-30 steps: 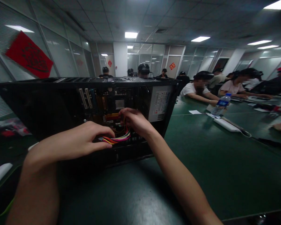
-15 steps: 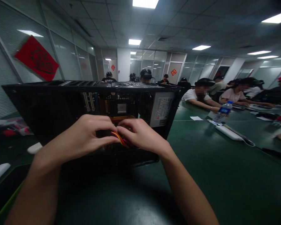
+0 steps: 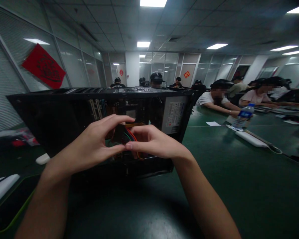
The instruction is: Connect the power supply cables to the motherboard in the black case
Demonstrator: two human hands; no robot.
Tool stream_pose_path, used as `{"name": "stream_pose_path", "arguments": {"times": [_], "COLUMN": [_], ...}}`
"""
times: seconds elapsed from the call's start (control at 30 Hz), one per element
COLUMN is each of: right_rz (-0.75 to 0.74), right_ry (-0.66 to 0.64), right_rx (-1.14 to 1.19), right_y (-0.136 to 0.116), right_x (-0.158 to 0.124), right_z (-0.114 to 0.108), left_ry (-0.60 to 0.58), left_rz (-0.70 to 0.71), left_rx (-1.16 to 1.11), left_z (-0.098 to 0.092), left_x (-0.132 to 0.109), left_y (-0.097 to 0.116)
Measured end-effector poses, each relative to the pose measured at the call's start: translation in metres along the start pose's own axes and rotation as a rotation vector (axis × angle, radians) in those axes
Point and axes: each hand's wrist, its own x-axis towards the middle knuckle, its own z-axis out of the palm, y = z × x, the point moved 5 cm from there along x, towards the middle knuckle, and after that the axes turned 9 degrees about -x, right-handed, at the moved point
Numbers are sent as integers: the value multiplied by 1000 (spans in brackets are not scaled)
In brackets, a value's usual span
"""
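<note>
A black desktop computer case (image 3: pixel 64 91) lies in front of me with its side open, showing the boards inside. At the opening, my right hand (image 3: pixel 154 142) is closed around a bundle of coloured wires (image 3: pixel 130 134), thumb to the left. My left hand (image 3: pixel 97 137) reaches in from the other side, its index finger and thumb spread apart around a dark connector (image 3: pixel 119 132) at the wires' end. The two thumb tips nearly touch. The fingers behind the wires are partly hidden. A labelled power supply (image 3: pixel 174 114) sits at the case's right end.
On the green table (image 3: pixel 239 186) to the right stand a water bottle (image 3: pixel 244 116) and a white power strip (image 3: pixel 250 138). A white mouse (image 3: pixel 43 159) and a dark, green-edged mat (image 3: pixel 12 205) lie to the left. Other people sit along the tables beyond.
My left index finger and thumb have spread apart from their pinch on the wires. The bundle has turned, and more colours and a dark connector now show. The view has shifted slightly.
</note>
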Motion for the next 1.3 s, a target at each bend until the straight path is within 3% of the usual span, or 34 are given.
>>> {"name": "stream_pose_path", "arguments": {"times": [0.4,0.77,1.03,1.3], "right_rz": [-34,-55,-37,-14], "right_ry": [91,164,286,264], "right_rx": [-14,-76,-1,10], "right_y": [-2,2,3,-1], "right_x": [-1,0,-1,-7], "right_z": [-8,-13,-25,-24], "left_ry": [108,76,154,170], "left_rz": [171,250,209,199], "left_rx": [59,108,100,144], "left_z": [-8,5,-8,-11], "left_x": [0,3,-1,-2], "left_y": [16,20,18,16]}}
